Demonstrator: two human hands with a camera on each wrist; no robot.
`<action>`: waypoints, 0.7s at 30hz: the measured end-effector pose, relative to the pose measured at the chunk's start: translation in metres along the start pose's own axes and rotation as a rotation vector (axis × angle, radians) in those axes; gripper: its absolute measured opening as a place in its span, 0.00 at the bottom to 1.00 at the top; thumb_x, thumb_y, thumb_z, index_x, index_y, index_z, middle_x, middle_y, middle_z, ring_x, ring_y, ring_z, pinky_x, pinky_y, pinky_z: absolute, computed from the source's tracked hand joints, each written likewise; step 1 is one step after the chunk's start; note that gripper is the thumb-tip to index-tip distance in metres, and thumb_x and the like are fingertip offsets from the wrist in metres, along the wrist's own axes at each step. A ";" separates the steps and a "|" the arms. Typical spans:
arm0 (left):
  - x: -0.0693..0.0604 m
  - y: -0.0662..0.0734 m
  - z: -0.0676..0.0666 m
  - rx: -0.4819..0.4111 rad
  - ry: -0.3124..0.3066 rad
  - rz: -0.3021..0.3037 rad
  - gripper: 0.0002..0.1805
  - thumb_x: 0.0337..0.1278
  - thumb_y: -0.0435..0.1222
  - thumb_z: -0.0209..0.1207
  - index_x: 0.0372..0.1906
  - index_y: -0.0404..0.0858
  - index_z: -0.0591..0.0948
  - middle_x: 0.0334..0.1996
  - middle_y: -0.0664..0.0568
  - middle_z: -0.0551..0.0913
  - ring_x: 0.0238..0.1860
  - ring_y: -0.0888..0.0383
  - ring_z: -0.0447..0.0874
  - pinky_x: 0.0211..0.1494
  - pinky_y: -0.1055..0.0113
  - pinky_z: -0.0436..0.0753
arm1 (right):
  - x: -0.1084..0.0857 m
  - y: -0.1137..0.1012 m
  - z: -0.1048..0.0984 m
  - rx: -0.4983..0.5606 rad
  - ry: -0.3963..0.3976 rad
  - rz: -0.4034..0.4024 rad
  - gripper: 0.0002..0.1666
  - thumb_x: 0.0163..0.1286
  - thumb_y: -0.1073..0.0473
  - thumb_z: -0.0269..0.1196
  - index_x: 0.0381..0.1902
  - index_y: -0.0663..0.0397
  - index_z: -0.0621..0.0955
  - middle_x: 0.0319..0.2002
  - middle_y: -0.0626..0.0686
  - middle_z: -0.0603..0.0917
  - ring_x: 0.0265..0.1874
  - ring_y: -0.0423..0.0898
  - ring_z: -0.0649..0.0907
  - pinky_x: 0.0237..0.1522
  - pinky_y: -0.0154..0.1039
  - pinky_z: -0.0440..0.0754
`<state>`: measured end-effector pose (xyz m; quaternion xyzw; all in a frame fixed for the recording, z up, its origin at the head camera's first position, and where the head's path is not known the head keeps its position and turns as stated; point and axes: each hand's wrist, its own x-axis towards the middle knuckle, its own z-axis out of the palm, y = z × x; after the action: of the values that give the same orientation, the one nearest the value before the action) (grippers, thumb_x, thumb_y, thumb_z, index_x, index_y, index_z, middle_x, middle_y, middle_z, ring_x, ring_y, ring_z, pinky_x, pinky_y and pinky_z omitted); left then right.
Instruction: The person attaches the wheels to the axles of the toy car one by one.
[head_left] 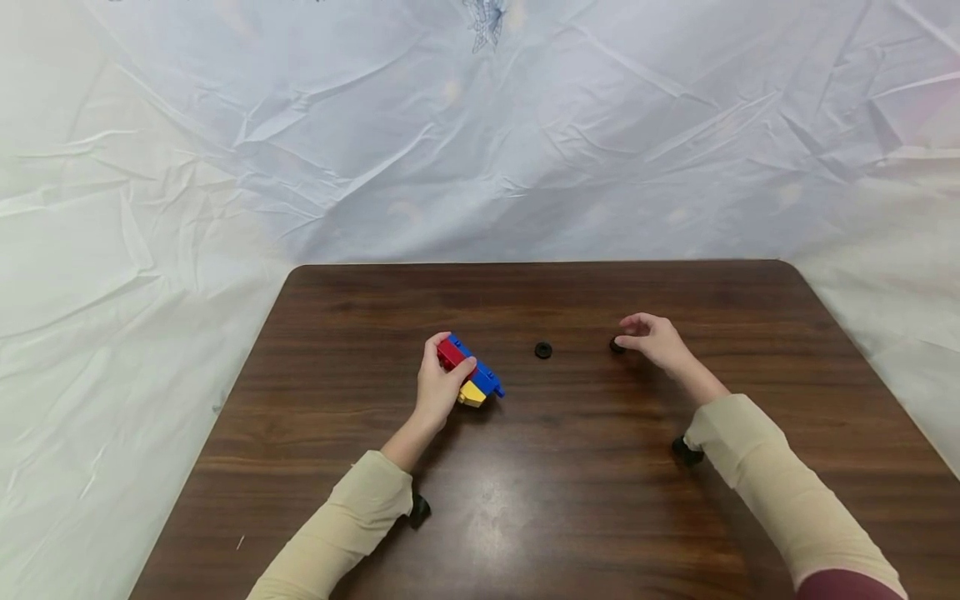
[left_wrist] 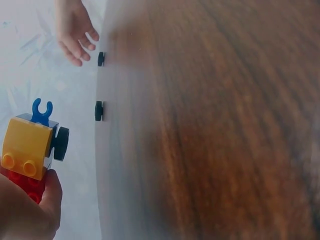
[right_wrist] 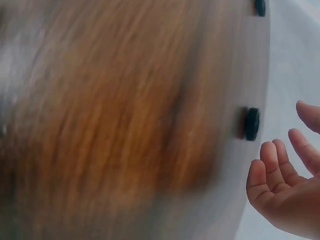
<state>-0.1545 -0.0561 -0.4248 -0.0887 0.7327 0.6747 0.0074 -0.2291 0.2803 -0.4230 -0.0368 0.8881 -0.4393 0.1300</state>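
Observation:
My left hand (head_left: 437,387) grips a toy vehicle (head_left: 483,379) of red, blue and yellow building blocks, fingers and thumb on its sides. In the left wrist view, a black wheel (left_wrist: 61,143) sits on the vehicle's side, and a blue hook (left_wrist: 42,112) sticks out at its end. The fingers hide part of the red block. On the right, my right hand (head_left: 656,340) hovers at a loose black wheel (head_left: 617,345) with relaxed fingers; the right wrist view shows a gap between them and that wheel (right_wrist: 252,124). Another loose black wheel (head_left: 543,350) lies between the hands.
Everything is on or over a dark brown wooden table (head_left: 525,467) with rounded far corners. Behind it hangs a creased pale sheet (head_left: 525,167). A black device shows under each sleeve cuff, one at the left wrist (head_left: 420,510) and one at the right (head_left: 687,452).

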 end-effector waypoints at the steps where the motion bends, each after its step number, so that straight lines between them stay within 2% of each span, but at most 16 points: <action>1: 0.000 0.000 0.000 -0.002 -0.001 0.001 0.29 0.52 0.34 0.56 0.59 0.44 0.59 0.54 0.44 0.69 0.50 0.49 0.73 0.51 0.58 0.76 | 0.001 0.002 0.000 -0.004 -0.008 0.005 0.27 0.61 0.55 0.58 0.53 0.66 0.68 0.49 0.65 0.71 0.49 0.56 0.70 0.46 0.45 0.69; 9: 0.001 0.000 -0.001 -0.003 -0.003 -0.004 0.30 0.52 0.33 0.57 0.60 0.43 0.58 0.54 0.45 0.68 0.52 0.50 0.72 0.52 0.57 0.76 | 0.008 0.015 0.000 -0.089 -0.064 0.029 0.28 0.61 0.56 0.58 0.57 0.63 0.67 0.49 0.66 0.70 0.49 0.57 0.69 0.44 0.45 0.70; 15: 0.001 0.000 0.000 -0.002 -0.007 -0.007 0.30 0.52 0.33 0.57 0.59 0.45 0.59 0.54 0.45 0.68 0.51 0.50 0.72 0.51 0.57 0.76 | 0.011 0.015 0.001 -0.233 -0.067 -0.018 0.29 0.59 0.56 0.60 0.56 0.62 0.69 0.46 0.65 0.72 0.44 0.58 0.72 0.39 0.45 0.71; 21: 0.002 0.000 0.000 0.008 -0.011 -0.016 0.31 0.52 0.34 0.57 0.61 0.42 0.58 0.53 0.45 0.69 0.50 0.50 0.73 0.50 0.58 0.77 | 0.013 0.017 0.001 -0.347 -0.068 -0.056 0.29 0.58 0.54 0.61 0.55 0.63 0.71 0.43 0.65 0.74 0.42 0.58 0.73 0.39 0.50 0.71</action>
<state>-0.1563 -0.0559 -0.4249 -0.0906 0.7347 0.6720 0.0173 -0.2409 0.2879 -0.4393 -0.0984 0.9442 -0.2816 0.1393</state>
